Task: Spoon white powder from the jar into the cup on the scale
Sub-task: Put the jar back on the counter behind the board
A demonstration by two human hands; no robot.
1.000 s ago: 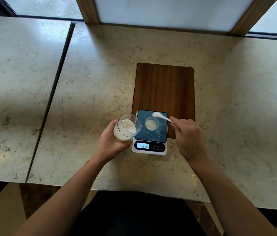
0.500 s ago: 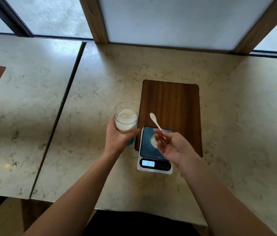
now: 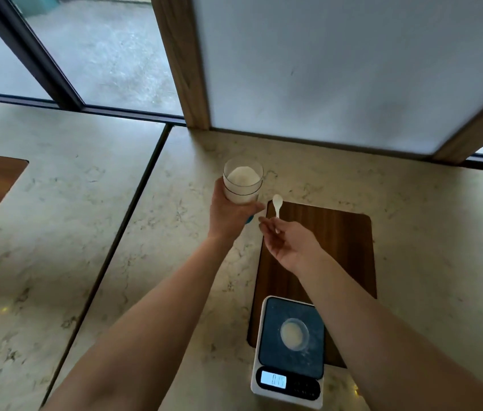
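Gripping the upright jar (image 3: 243, 185) of powder, the left hand (image 3: 229, 216) holds it above the counter (image 3: 160, 238). The right hand (image 3: 289, 243) pinches a spoon (image 3: 277, 204), bowl pointing away toward the window. The cup (image 3: 294, 334) sits on the scale (image 3: 289, 351), nearer.

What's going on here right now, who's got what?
A person is dosing white powder by hand. The left hand holds the clear jar, which has plenty of powder in it, out over the marble counter. The right hand pinches a small white spoon beside the jar, bowl pointing up, not in the jar. The cup sits on the scale near the person with some powder in it. The scale's display is lit, but too blurred to read.
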